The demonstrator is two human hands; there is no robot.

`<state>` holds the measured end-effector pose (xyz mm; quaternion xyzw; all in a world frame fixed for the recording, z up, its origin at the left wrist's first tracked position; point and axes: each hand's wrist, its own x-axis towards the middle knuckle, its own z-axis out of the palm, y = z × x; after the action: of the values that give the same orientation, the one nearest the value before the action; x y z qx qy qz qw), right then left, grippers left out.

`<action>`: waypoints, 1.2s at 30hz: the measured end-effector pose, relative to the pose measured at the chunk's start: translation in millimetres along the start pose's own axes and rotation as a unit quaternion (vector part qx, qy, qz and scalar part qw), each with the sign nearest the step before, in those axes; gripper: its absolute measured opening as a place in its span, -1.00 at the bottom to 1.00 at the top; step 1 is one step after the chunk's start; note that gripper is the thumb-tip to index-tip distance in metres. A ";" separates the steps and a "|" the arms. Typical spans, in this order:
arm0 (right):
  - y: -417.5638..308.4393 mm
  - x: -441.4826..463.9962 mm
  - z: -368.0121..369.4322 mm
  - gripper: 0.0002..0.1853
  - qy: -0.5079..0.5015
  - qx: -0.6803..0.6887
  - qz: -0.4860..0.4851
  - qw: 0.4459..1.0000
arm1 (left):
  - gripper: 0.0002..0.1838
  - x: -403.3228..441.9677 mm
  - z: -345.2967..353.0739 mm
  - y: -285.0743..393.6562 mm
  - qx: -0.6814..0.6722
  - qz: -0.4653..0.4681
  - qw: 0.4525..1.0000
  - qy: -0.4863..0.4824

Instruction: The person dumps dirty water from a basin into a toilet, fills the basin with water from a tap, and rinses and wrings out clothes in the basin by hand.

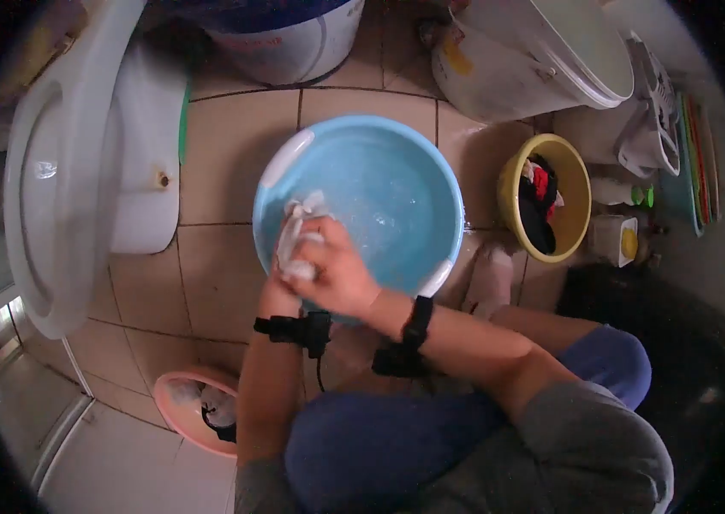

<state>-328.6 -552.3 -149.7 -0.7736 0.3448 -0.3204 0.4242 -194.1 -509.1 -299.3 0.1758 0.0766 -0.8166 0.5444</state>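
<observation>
Over the near left side of a light blue basin [409, 163], my two hands meet around a small bunched white cloth [292, 233]. My right hand [341, 270] is closed over it from the right, fingers bent. My left hand [273, 278] grips the cloth from the left and below, with most of its fingers hidden behind the cloth and the right hand. Part of the cloth sticks up past my fingers. Shallow water with a few bubbles [382, 219] lies in the basin. Both wrists wear black straps.
A yellow basin [581, 210] with dark and red clothes stands at the right. An orange basin [176, 415] with grey and black cloth is at lower left. White buckets [508, 73] stand at the back. A toilet [144, 163] with raised seat is at left.
</observation>
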 end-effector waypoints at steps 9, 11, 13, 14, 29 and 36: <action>95.5 36.6 -19.8 -0.64 -0.070 -0.137 0.126 0.980 | -0.45 -10.0 97.6 -44.3 0.424 0.184 0.857 0.227; 102.7 37.4 -36.3 -0.58 -0.083 -0.258 0.166 0.948 | -0.35 -13.8 99.8 -43.1 0.479 0.113 0.854 0.166; 117.1 30.2 -49.3 -0.51 -0.030 -0.296 0.177 0.938 | -0.32 -25.2 105.0 -42.2 0.376 0.090 0.905 0.179; 126.6 26.6 -52.3 -0.44 0.021 -0.333 0.188 0.924 | -0.29 -27.6 110.4 -40.9 0.266 0.067 0.943 0.191; -6.3 8.7 3.3 -0.84 -0.043 0.040 0.043 0.997 | -0.48 -0.1 109.7 9.4 0.143 0.154 0.956 0.203; 37.5 7.2 15.2 -0.76 0.000 -0.107 -0.057 0.993 | -0.60 -10.5 90.4 -20.6 0.560 0.279 0.752 0.206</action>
<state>-322.5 -566.5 -187.7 -0.8328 0.3325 -0.3055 0.3202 -227.7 -520.5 -213.0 0.6271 -0.3363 -0.4690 0.5231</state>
